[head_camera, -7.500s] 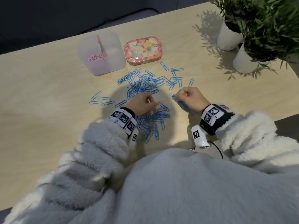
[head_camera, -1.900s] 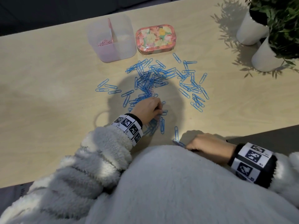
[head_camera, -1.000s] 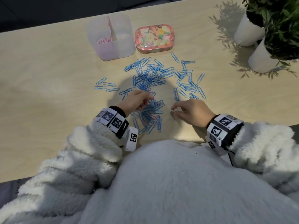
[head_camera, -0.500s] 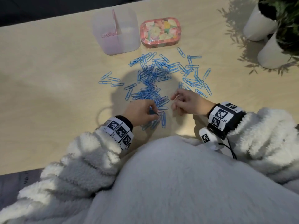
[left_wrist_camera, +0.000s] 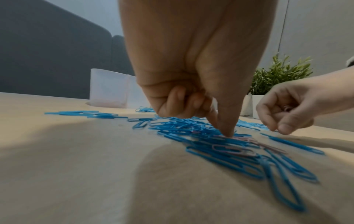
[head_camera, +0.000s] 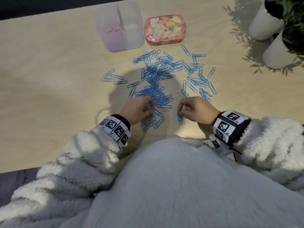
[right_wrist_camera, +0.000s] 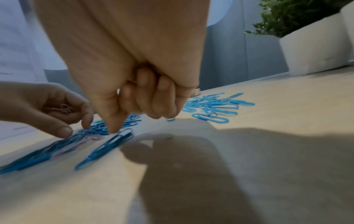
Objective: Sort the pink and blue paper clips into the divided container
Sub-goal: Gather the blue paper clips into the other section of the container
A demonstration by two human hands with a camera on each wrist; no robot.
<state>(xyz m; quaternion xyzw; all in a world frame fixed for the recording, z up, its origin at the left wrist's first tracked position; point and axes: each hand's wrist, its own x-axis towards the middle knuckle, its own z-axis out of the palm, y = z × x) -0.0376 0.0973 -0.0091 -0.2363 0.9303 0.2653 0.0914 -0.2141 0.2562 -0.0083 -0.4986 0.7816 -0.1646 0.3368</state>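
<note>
Item: sorting job, partly done by my reading. The container (head_camera: pixel 118 28) stands at the far side of the table (head_camera: pixel 49 89), beside a floral tin (head_camera: pixel 165 28); its left compartment holds a small heap of pink clips (head_camera: pixel 111 30), while the right compartment looks bare, though its frosted wall hides the bottom. Blue clips (head_camera: pixel 158 74) lie spread on the table in front of the container and down to my hands, none of them binned as far as I can tell, so nearly all the blue sorting remains. A few stray pink ones (left_wrist_camera: pixel 233 150) lie mixed into the near end of the pile. Left hand (head_camera: pixel 137 109): palm down on the near end of the pile, index finger pressing into the clips, other fingers curled over a small bunch of pink clips, seen in the right wrist view. Right hand (head_camera: pixel 195 109): well apart from the left, fingers curled, thumb tip down beside a couple of blue clips lying just off the pile; something small shows inside the curl in the left wrist view, but I cannot tell what. Two white plant pots (head_camera: pixel 276 51) stand at the far right.
</note>
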